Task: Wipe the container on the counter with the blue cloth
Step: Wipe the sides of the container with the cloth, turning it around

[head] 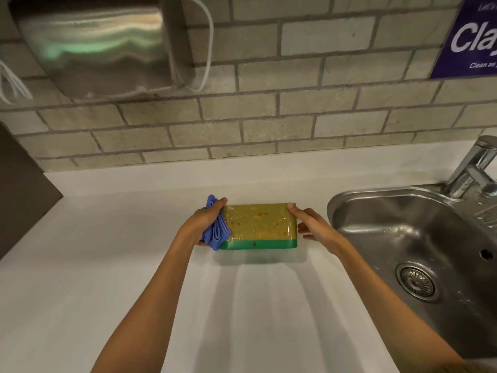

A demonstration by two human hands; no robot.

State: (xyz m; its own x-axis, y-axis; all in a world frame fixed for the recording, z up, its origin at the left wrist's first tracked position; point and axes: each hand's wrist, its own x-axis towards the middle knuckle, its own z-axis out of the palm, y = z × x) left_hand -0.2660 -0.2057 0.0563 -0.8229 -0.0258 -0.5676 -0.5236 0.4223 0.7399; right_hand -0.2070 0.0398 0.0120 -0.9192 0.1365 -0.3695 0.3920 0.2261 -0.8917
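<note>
A rectangular container lies on the white counter with its green lid side facing me. Its clear body shows yellowish contents and red smears. My left hand presses a folded blue cloth against the container's left end, thumb over the top corner. My right hand holds the container's right end, thumb on the top right corner and fingers behind.
A steel sink with a drain sits to the right, a chrome tap at its back. A brick-tiled wall runs behind the counter. A metal dispenser hangs at upper left, a purple sign at upper right.
</note>
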